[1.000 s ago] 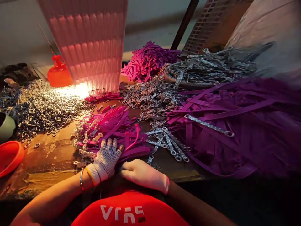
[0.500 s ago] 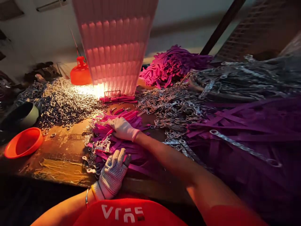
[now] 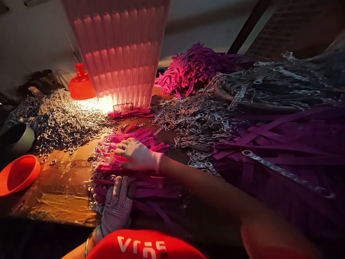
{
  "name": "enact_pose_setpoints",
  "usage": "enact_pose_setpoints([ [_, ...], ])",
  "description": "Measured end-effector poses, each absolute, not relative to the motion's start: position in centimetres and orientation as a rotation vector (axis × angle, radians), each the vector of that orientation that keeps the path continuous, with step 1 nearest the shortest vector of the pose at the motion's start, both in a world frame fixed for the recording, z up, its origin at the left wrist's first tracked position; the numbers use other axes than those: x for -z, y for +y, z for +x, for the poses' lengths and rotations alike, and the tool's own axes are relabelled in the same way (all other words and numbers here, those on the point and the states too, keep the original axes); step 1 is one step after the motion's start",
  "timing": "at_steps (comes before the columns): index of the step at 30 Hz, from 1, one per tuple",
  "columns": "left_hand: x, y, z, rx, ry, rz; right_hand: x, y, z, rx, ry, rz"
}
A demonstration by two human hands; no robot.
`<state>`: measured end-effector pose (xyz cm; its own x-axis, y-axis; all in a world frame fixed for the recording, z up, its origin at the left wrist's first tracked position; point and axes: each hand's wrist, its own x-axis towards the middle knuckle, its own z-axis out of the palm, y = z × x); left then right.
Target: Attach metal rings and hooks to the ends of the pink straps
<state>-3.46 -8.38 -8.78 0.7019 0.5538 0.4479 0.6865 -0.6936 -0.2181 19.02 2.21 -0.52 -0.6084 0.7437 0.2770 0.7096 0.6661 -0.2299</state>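
Note:
My right hand [image 3: 138,154], in a white glove, lies palm down across a heap of magenta straps [image 3: 145,136]. Its fingers are stretched out and slightly apart, pointing left. Nearer to me, my left hand [image 3: 117,205], in a dotted work glove, rests on the near left part of the same heap. Its fingers extend away from me, and the thumb side is in shadow. Small metal end fittings [image 3: 93,183] stick out along the heap's left side. What lies beneath both palms is hidden.
A red lamp [image 3: 81,82] hangs left of a tall translucent ribbed panel [image 3: 121,57]. Metal rings [image 3: 70,126] are piled at left, near a red bowl [image 3: 20,174]. Linked metal pieces [image 3: 194,120] and purple straps [image 3: 269,144] cover the right side.
My right hand has come down nearer to my left hand, its fingers now flatter and more spread. My left hand still lies on the heap. The whole view has shifted slightly.

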Motion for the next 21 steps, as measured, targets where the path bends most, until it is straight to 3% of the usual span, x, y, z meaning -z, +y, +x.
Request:
enact_pose_setpoints([
  [4, 7.6, -8.2, -4.6, 0.385, -1.077, -2.55, 3.2, 1.4, 17.4, -0.045, -2.542, -1.371],
  [9, 5.9, -3.8, -4.6, 0.244, -0.892, -2.679, 5.1, 1.6, 19.0, -0.074, -2.535, -1.639],
  [16, 2.9, 8.1, -1.6, 0.108, -0.688, -2.744, 2.2, 10.6, 22.7, -0.192, -2.486, -1.752],
  [21, 3.0, 7.4, -0.9, 0.073, -0.778, -2.586, -1.4, 13.7, 19.8, -0.221, -2.357, -1.729],
])
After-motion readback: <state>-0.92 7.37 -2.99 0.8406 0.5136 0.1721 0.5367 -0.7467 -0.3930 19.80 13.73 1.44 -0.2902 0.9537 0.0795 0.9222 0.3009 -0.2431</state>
